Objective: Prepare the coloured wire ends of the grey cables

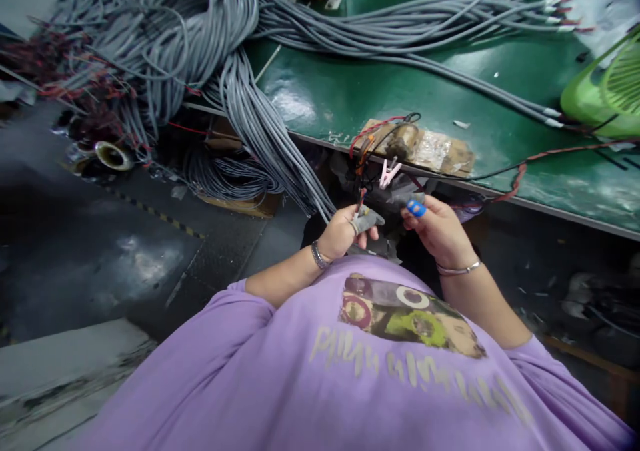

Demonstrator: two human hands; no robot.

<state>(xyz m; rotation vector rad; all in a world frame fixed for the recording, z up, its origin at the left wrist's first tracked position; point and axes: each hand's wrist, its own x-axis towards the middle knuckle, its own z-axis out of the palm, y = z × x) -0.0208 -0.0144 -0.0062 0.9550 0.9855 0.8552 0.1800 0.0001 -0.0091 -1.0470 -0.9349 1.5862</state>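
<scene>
My left hand (345, 232) is closed in a pinch on the end of a grey cable (280, 145) that runs down from the big bundle. A grey cot covers one of its fingers. Just to the right, my right hand (439, 229), with a blue fingertip cover, is closed on the same cable end, whose thin red wires (361, 197) stick up. Both hands sit close to my chest, below the bench edge. A pink clip (389, 172) hangs just above them, wired with red and black leads to a small taped block (425, 147) at the bench edge.
A green bench top (350, 84) carries long grey cable bundles (400, 24). A large tangled heap of grey cables (150, 44) fills the upper left. A green plastic basket (607, 87) stands at the right. A tape roll (113, 155) lies on the dark floor, left.
</scene>
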